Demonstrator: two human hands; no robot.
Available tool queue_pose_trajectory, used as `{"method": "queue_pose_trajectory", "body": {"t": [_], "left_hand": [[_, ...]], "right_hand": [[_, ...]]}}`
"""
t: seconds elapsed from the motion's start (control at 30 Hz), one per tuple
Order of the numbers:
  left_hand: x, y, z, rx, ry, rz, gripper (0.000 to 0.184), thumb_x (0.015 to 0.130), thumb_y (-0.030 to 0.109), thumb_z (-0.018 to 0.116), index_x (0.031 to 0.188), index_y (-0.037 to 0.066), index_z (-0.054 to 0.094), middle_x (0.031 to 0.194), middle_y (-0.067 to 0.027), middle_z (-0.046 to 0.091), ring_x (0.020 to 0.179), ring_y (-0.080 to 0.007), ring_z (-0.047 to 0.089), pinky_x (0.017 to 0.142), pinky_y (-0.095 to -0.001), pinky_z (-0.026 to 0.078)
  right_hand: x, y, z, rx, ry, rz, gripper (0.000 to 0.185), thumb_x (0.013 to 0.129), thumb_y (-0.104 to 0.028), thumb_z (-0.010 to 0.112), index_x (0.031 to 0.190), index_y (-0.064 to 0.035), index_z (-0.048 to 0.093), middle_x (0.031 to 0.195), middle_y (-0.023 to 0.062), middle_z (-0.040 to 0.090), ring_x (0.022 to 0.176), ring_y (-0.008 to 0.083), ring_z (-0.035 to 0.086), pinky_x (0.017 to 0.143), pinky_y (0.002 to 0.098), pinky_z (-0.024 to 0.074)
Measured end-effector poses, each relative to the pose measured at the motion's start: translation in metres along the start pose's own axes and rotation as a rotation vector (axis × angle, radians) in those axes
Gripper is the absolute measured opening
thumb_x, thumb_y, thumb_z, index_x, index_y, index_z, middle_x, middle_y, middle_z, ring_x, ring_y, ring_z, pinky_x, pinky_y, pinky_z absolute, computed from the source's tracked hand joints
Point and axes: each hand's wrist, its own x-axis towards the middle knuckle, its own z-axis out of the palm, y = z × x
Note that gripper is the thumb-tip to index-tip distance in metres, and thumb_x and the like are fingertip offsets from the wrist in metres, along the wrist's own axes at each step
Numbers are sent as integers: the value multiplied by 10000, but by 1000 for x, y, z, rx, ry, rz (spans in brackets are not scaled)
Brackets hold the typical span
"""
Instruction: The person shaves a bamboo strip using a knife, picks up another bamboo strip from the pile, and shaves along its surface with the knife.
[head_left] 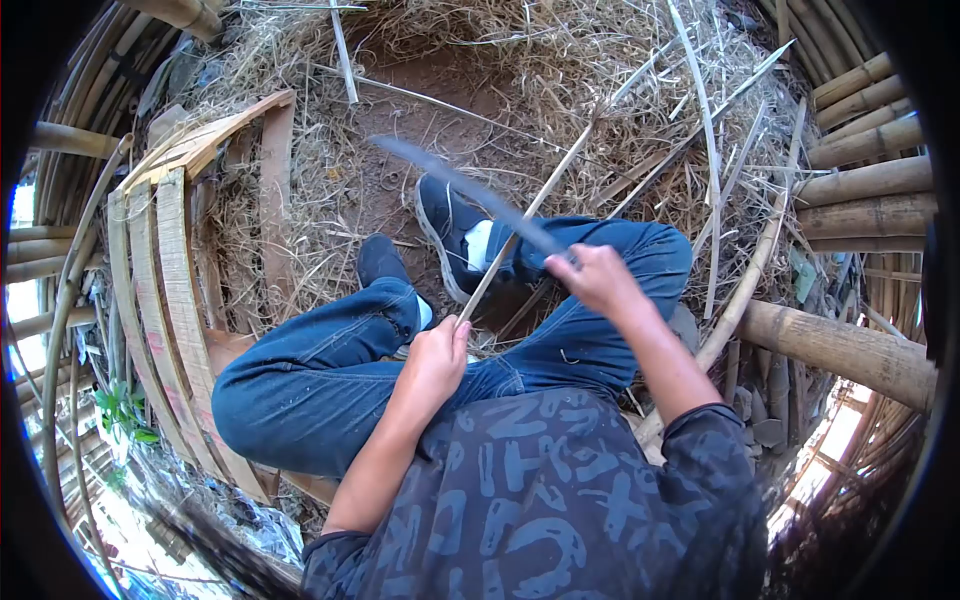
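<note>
My left hand (435, 357) is closed around the near end of a long, thin bamboo strip (557, 172), close to my lap. From there the strip slants up and to the right, away from me. In my right hand (598, 280) is a machete (465, 188), its handle hidden by my fingers. The long grey blade, slightly blurred, points to the far left and crosses the strip above my shin. Whether the blade's edge touches the strip, I cannot tell. Both hands are over my crossed legs (320, 355).
A slatted wooden crate (172, 270) stands on the left. Dry shavings (560, 70) cover much of the ground around bare soil (400, 85). More split strips (703, 100) lie at the far right. A thick bamboo pole (835, 345) juts in from the right, and bamboo walls flank both sides.
</note>
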Motion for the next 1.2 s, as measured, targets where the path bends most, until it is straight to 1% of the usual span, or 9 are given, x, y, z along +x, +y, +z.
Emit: {"method": "queue_pose_trajectory", "body": {"t": [0.17, 0.33, 0.47, 0.63, 0.73, 0.87, 0.97, 1.07, 1.2], "left_hand": [[-8, -4, -4, 27, 21, -31, 265, 990, 200, 484, 910, -32, 584, 723, -300, 601, 734, -491, 597, 633, -551, 455], [-9, -6, -4, 27, -14, -27, 265, 990, 202, 488, 919, -33, 588, 724, -300, 599, 734, -487, 602, 629, -543, 457], [-1, 1, -1, -36, -9, -53, 263, 987, 201, 494, 931, -37, 590, 721, -300, 598, 727, -489, 600, 627, -539, 454], [-3, -1, 0, 22, -25, -48, 250, 986, 197, 494, 934, -27, 590, 715, -300, 598, 719, -489, 598, 620, -543, 454], [-6, -7, 0, 35, 25, -3, 261, 992, 205, 489, 923, -26, 588, 711, -302, 598, 705, -487, 600, 605, -548, 452], [-11, -2, -2, 102, -3, -71, 270, 991, 208, 494, 901, -31, 581, 701, -297, 599, 708, -485, 604, 594, -548, 452], [-5, 3, 4, 94, 19, 0, 264, 990, 205, 499, 912, -33, 580, 703, -296, 599, 713, -486, 603, 592, -548, 453], [-1, 5, 2, 103, -4, -52, 259, 991, 204, 498, 913, -30, 578, 706, -295, 598, 714, -483, 604, 593, -549, 455], [-5, 0, 3, 89, 32, -24, 258, 990, 199, 498, 897, -29, 576, 702, -291, 596, 708, -480, 604, 586, -542, 453]], "right_hand": [[-2, -32, 22, -212, -95, -172, 684, 844, -692, 526, 795, -26, 672, 709, 242, 656, 707, 422, 664, 674, 506, 537], [30, 36, -10, -106, 33, 135, 686, 864, -643, 546, 786, 26, 674, 771, 258, 666, 792, 421, 669, 729, 497, 533], [26, 23, -9, 13, 91, 112, 670, 871, -599, 575, 761, 58, 657, 756, 301, 640, 776, 449, 654, 707, 498, 516], [12, -27, 20, -99, -75, -118, 650, 855, -608, 584, 885, 31, 696, 770, 267, 653, 782, 436, 657, 721, 473, 531], [26, -8, 18, -158, -98, -172, 742, 807, -727, 537, 854, -9, 720, 824, 250, 677, 809, 410, 666, 755, 479, 537], [55, 42, -20, -81, -58, 171, 768, 822, -730, 507, 812, 13, 701, 837, 248, 686, 840, 397, 674, 765, 479, 533], [58, 43, -35, -218, 54, 47, 688, 862, -609, 579, 707, 57, 652, 692, 260, 648, 697, 377, 676, 649, 456, 522], [51, 18, -19, -79, 84, 46, 690, 859, -613, 578, 704, 56, 649, 688, 265, 639, 681, 391, 670, 624, 463, 520], [38, -24, 7, -166, -58, -203, 678, 839, -665, 557, 750, -4, 678, 668, 246, 633, 693, 426, 643, 661, 476, 529]]}}
